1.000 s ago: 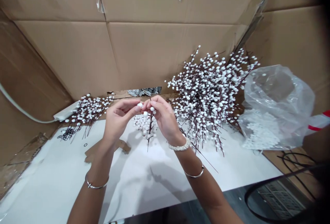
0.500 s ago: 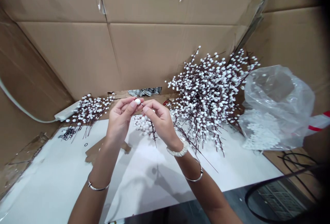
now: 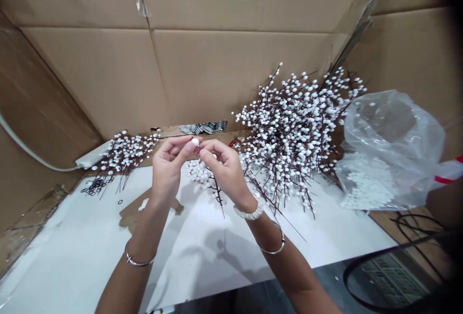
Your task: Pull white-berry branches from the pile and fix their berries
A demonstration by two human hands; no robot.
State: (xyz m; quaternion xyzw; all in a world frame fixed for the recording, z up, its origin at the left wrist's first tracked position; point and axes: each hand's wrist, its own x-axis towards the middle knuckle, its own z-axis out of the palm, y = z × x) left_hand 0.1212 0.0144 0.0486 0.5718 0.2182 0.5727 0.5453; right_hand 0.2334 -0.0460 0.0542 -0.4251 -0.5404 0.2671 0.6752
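My hands are close together above the table (image 3: 325,237), their fingertips almost meeting but not clearly touching. My left hand (image 3: 167,171) pinches a white berry (image 3: 195,142) between thumb and forefinger, just above the gap between my hands. My right hand (image 3: 224,171) curls around a sprig (image 3: 218,197), whose dark stem pokes out below my palm over the table, with a cluster of white berries beside it. My fingers hide part of the sprig, so I can't tell whether any bare tips are left on it.

As far as I can judge, much has been done: a big heap (image 3: 289,135) of dark stems sits to my right, thick with white berries, and a small heap (image 3: 126,154) lies to my left, also well covered. Much also seems to be left, since a plastic bag (image 3: 392,130) on the right holds a mass of loose berries (image 3: 367,186). A scatter of black rings (image 3: 94,186) lies beside the small heap, and cardboard (image 3: 217,73) lines the space behind everything.
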